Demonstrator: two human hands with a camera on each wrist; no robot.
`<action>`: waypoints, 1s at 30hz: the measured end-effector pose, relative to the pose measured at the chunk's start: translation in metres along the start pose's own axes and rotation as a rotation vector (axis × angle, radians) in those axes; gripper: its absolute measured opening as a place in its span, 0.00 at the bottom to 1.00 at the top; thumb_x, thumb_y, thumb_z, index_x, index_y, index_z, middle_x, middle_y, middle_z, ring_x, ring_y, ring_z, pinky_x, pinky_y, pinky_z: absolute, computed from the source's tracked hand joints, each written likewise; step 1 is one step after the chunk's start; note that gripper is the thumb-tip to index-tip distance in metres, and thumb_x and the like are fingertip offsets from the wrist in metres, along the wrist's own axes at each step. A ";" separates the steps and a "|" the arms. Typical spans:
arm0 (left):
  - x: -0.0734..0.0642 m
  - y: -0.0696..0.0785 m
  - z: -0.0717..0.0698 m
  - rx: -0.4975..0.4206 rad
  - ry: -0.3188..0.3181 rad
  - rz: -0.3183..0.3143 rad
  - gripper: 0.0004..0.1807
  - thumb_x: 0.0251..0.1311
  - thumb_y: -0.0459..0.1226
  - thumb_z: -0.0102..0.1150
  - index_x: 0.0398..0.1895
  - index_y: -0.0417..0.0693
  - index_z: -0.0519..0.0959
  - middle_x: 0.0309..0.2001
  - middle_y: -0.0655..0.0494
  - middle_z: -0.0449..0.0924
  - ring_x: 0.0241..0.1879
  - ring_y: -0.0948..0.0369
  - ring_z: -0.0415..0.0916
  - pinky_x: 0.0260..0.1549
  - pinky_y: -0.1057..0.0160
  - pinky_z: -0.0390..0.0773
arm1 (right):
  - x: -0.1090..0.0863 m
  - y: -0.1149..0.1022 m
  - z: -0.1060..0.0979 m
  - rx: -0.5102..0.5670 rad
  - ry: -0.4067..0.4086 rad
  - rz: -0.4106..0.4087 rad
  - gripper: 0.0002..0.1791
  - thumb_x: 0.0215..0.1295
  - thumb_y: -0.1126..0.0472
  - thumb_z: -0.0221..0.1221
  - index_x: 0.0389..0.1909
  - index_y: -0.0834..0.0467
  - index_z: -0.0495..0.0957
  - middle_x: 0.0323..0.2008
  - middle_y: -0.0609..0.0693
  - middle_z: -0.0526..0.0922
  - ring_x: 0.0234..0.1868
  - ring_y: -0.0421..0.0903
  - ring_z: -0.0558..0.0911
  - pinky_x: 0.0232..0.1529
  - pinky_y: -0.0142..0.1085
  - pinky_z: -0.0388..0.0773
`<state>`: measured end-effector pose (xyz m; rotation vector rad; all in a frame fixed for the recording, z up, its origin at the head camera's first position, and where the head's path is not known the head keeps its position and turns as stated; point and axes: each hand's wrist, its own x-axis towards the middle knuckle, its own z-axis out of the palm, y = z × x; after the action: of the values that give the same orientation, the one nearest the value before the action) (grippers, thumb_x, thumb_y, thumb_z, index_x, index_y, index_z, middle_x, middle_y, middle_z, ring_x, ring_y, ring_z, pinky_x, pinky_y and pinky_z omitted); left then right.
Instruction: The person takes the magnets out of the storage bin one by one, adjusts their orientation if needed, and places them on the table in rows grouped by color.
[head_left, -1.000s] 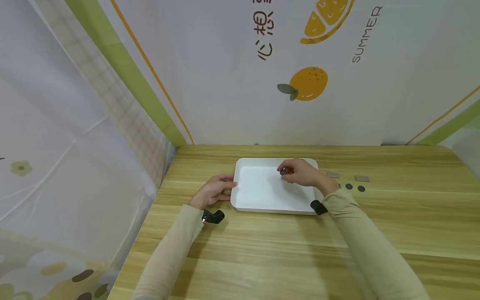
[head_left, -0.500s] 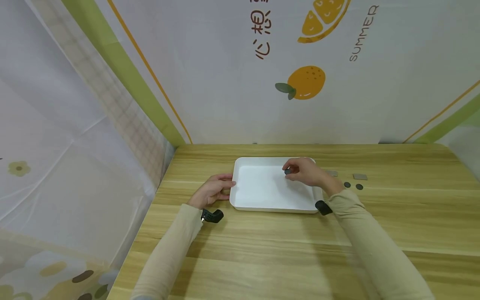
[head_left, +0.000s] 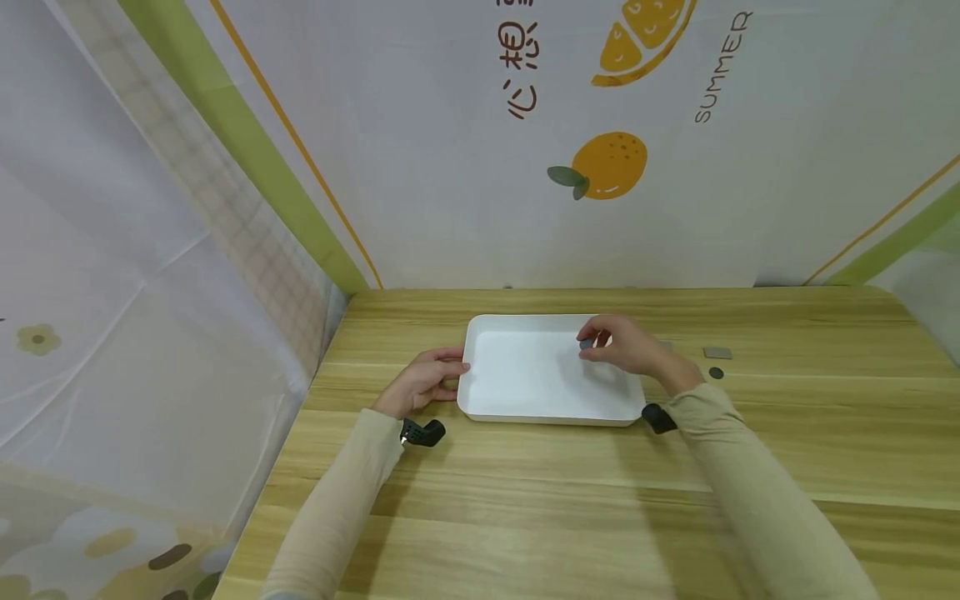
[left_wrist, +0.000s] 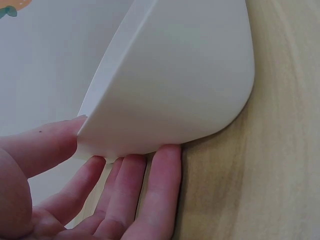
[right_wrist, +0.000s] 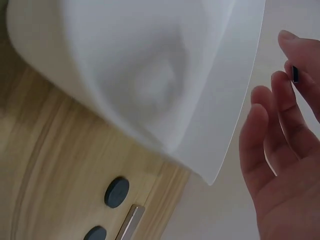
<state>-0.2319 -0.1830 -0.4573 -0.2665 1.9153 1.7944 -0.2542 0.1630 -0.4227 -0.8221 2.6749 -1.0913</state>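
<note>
A white rectangular tray (head_left: 536,375) lies on the wooden table. My left hand (head_left: 423,383) holds its left end; in the left wrist view the thumb (left_wrist: 50,142) is at the rim and the other fingers touch the outer wall. Over the right part of the tray, my right hand (head_left: 626,343) pinches a small dark round disc (head_left: 586,343) between thumb and fingertips. In the right wrist view only a sliver of that disc (right_wrist: 295,74) shows.
On the table right of the tray lie a dark disc (head_left: 716,373) and a grey rectangular plate (head_left: 717,352). A second plate (head_left: 666,344) is partly hidden behind the right hand. A printed white cloth (head_left: 450,167) hangs behind the table.
My right hand has moved a little to the right over the tray, still pinching the disc. Its forearm now covers more of the loose discs. The left hand stays at the tray.
</note>
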 end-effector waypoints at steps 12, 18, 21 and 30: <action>0.001 -0.001 -0.001 0.016 -0.003 -0.002 0.29 0.65 0.33 0.56 0.68 0.41 0.63 0.56 0.45 0.75 0.43 0.59 0.79 0.37 0.60 0.81 | -0.014 0.015 -0.008 -0.050 0.099 -0.025 0.12 0.57 0.64 0.68 0.42 0.63 0.82 0.37 0.54 0.82 0.37 0.47 0.73 0.36 0.34 0.71; 0.001 0.000 0.000 0.018 -0.011 -0.001 0.29 0.65 0.33 0.56 0.69 0.41 0.63 0.57 0.44 0.74 0.45 0.58 0.79 0.38 0.59 0.81 | -0.022 0.023 -0.014 -0.069 0.114 0.012 0.13 0.58 0.64 0.67 0.43 0.64 0.82 0.37 0.53 0.81 0.37 0.47 0.73 0.35 0.33 0.72; 0.000 -0.001 -0.002 0.022 -0.037 0.013 0.30 0.65 0.34 0.57 0.69 0.40 0.62 0.57 0.44 0.75 0.46 0.58 0.79 0.39 0.58 0.81 | -0.026 0.026 -0.017 -0.064 0.129 0.009 0.13 0.58 0.65 0.67 0.43 0.64 0.81 0.37 0.54 0.80 0.36 0.47 0.73 0.33 0.33 0.72; 0.000 -0.001 0.000 0.017 -0.008 -0.002 0.29 0.65 0.33 0.56 0.69 0.41 0.63 0.57 0.45 0.73 0.45 0.58 0.78 0.40 0.58 0.81 | -0.040 0.040 -0.029 -0.068 0.156 0.041 0.12 0.59 0.67 0.65 0.44 0.65 0.81 0.39 0.57 0.81 0.35 0.47 0.73 0.29 0.32 0.72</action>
<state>-0.2317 -0.1831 -0.4578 -0.2550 1.9232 1.7751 -0.2476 0.2259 -0.4318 -0.7169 2.8578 -1.1031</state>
